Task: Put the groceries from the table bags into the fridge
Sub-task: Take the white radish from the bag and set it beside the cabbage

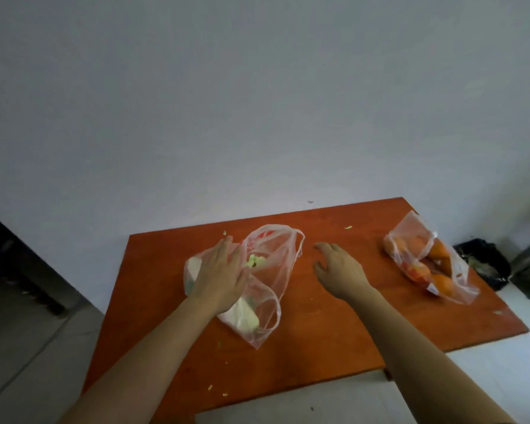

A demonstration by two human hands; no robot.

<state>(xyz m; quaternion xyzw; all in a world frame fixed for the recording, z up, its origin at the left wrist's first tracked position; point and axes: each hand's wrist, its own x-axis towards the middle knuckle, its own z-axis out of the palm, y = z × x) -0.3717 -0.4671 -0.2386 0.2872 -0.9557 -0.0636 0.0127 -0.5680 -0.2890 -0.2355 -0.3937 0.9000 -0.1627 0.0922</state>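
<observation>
Both bags, greens [251, 289] mid-frame and oranges [426, 261] at right, lay full; left hand [221, 273] flat on greens, right hand [337, 270] spread, empty.

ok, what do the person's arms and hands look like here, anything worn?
Both forearms are bare as far as the frame shows, with no sleeves in view. The left hand and right hand carry no gloves, rings, watch or bands that I can see.
</observation>
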